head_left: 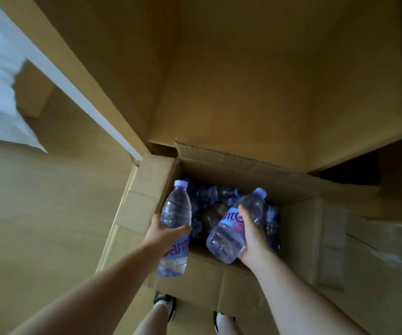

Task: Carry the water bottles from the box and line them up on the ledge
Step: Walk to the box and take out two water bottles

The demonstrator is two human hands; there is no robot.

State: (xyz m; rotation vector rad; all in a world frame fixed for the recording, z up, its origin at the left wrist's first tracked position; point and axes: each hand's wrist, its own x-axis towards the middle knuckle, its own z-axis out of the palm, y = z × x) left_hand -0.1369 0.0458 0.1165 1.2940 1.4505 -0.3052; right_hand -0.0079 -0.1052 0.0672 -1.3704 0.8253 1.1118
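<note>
Left hand (162,234) grips a clear ribbed plastic bottle (174,228), right hand (253,234) grips another bottle (233,228), both above the open corrugated cardboard box (299,218) holding more bottles. Wooden floor (38,213), wood panelling behind.

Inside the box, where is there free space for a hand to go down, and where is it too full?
In the box, bottles crowd the far end and the right wall. One bare patch of cardboard bottom shows in the middle, bordered by them. The left hand and right hand, each gripping a bottle, cover the near part.
</note>
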